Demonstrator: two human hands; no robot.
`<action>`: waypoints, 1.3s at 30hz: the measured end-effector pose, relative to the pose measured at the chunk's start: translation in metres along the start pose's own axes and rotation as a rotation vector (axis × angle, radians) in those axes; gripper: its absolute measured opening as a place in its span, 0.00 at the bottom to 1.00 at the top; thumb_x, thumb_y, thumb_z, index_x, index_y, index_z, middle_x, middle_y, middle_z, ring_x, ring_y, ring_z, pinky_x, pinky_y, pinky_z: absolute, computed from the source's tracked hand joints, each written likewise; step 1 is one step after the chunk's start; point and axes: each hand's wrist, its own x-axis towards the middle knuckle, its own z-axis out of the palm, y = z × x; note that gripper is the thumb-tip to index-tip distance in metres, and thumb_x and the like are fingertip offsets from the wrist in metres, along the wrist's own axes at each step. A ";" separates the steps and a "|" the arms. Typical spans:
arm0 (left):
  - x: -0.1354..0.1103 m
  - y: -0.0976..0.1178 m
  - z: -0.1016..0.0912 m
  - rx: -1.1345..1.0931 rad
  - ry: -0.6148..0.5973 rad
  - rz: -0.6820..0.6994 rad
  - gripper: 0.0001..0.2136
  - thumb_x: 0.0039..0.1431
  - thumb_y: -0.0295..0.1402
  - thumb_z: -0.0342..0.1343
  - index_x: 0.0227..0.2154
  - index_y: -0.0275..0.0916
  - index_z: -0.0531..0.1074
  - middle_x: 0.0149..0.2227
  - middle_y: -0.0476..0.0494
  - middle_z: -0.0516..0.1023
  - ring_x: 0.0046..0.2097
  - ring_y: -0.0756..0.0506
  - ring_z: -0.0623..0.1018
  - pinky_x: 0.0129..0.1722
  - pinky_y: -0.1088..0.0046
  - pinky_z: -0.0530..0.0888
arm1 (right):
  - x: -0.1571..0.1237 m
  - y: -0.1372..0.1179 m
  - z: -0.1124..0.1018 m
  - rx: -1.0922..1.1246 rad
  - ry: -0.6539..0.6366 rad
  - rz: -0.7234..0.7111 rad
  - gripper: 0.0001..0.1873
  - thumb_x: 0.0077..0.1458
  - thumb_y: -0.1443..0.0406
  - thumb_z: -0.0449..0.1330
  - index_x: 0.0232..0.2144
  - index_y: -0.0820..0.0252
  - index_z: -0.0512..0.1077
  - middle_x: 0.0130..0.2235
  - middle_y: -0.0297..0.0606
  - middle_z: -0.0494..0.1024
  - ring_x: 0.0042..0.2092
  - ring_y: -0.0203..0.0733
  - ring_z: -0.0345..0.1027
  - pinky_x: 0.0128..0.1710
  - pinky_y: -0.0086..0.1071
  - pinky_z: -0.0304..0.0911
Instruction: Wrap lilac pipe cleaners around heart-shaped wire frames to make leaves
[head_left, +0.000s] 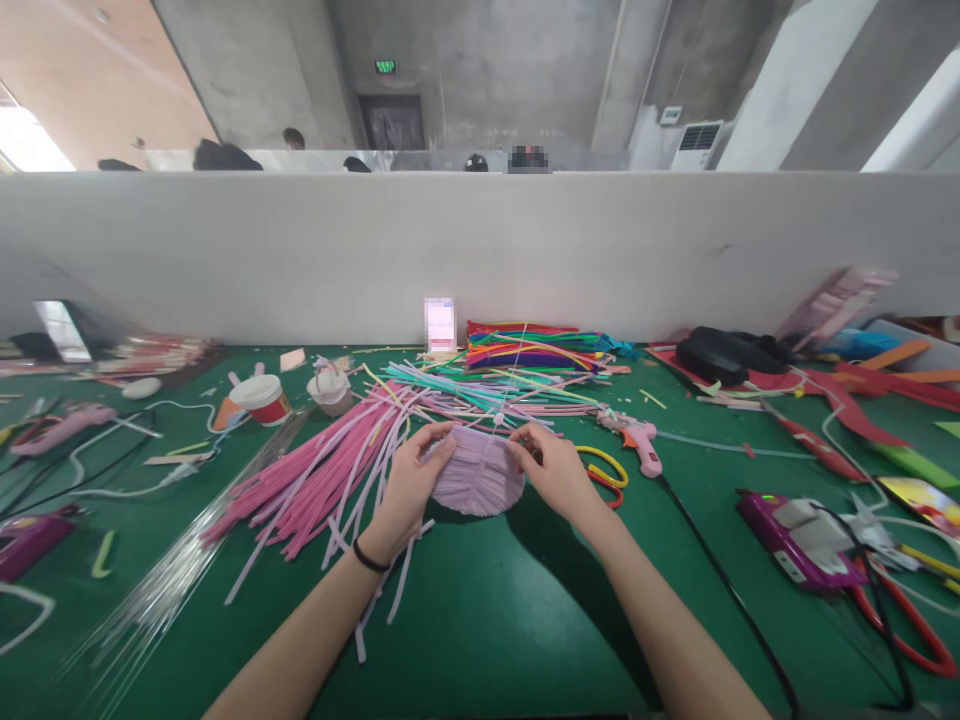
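A lilac leaf-shaped piece (pixel 478 475) made of pipe cleaners is held up over the table between both hands. Ridges fan out from its middle rib, and a thin pale stem (pixel 516 375) runs away from its far edge. My left hand (pixel 412 475) pinches the upper left edge between thumb and fingers. At the upper right edge, the fingertips of my right hand (pixel 551 468) are closed on the same piece. Pink pipe cleaners (pixel 322 475) and lilac ones (pixel 375 480) lie beside and beneath my left hand.
A pink glue gun (pixel 643 447) lies right of my hands, near yellow-handled scissors (pixel 606 462). Bundled coloured pipe cleaners (pixel 532 350) are at the back by a phone (pixel 440 324). Clear rods (pixel 187 545), a paper cup (pixel 262 400) and a purple power strip (pixel 799 545) occupy the sides.
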 end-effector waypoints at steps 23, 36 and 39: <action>0.005 0.006 -0.001 -0.371 0.087 -0.258 0.17 0.43 0.29 0.66 0.39 0.38 0.74 0.34 0.47 0.79 0.33 0.49 0.78 0.36 0.73 0.74 | 0.004 0.005 0.001 0.716 0.063 0.279 0.18 0.47 0.52 0.63 0.32 0.60 0.76 0.30 0.36 0.75 0.31 0.36 0.66 0.25 0.26 0.57; 0.002 0.000 -0.004 0.375 0.186 0.255 0.19 0.52 0.37 0.59 0.48 0.43 0.69 0.51 0.40 0.69 0.52 0.41 0.69 0.49 0.63 0.68 | 0.002 0.005 0.004 0.792 0.028 0.375 0.17 0.44 0.52 0.65 0.32 0.59 0.78 0.30 0.35 0.77 0.31 0.35 0.66 0.28 0.27 0.59; -0.003 0.003 0.000 0.638 0.119 0.450 0.14 0.56 0.36 0.56 0.46 0.43 0.70 0.48 0.40 0.70 0.53 0.40 0.67 0.53 0.60 0.63 | 0.001 0.004 0.008 0.771 -0.002 0.386 0.19 0.44 0.52 0.65 0.34 0.61 0.78 0.30 0.36 0.76 0.31 0.36 0.66 0.27 0.26 0.59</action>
